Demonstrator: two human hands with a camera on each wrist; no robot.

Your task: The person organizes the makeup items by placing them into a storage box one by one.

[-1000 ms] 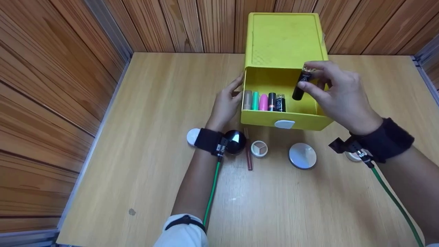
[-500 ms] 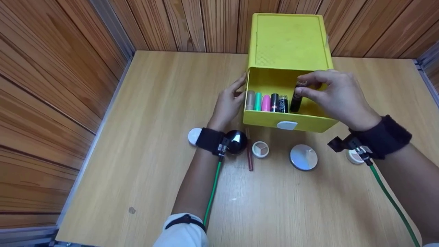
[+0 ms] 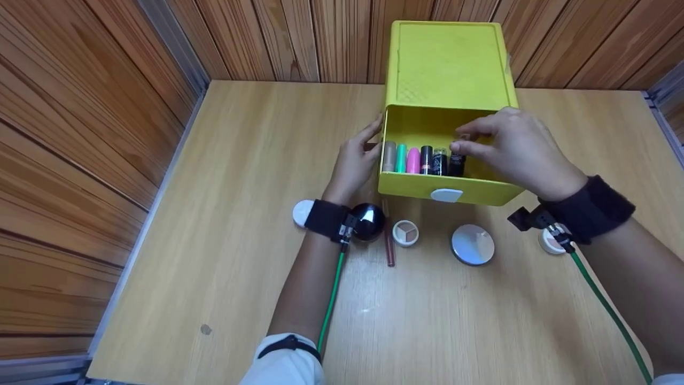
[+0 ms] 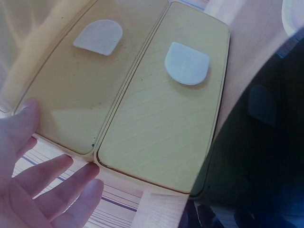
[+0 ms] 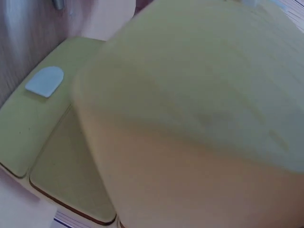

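Observation:
A yellow-green drawer box (image 3: pixel 449 67) stands at the back of the table with its drawer (image 3: pixel 481 191) pulled out. My left hand (image 3: pixel 352 160) touches the box's left side, its fingers fairly straight; the left wrist view shows the hand (image 4: pixel 50 190) beside the drawer fronts. My right hand (image 3: pixel 523 155) reaches over the drawer, thumb and forefinger pinching the top of a black lipstick tube (image 3: pixel 457 166). The tube stands upright in the drawer, beside another black tube (image 3: pixel 440 162) with a clear top. Left of these stand a dark tube (image 3: pixel 426 160), a pink tube (image 3: pixel 413 160), a green tube and a grey tube.
In front of the drawer lie a round silvery compact (image 3: pixel 473 245), a small three-section pot (image 3: pixel 405 233), a brownish pencil-like stick (image 3: pixel 389 243) and a glossy black dome (image 3: pixel 368 222). A white round piece (image 3: pixel 302 213) and a round pot (image 3: pixel 550 243) lie partly behind the wrists.
My right hand has lowered the black lipstick tube into the drawer and brought it left, upright beside the row. My left hand has stayed at the box's side.

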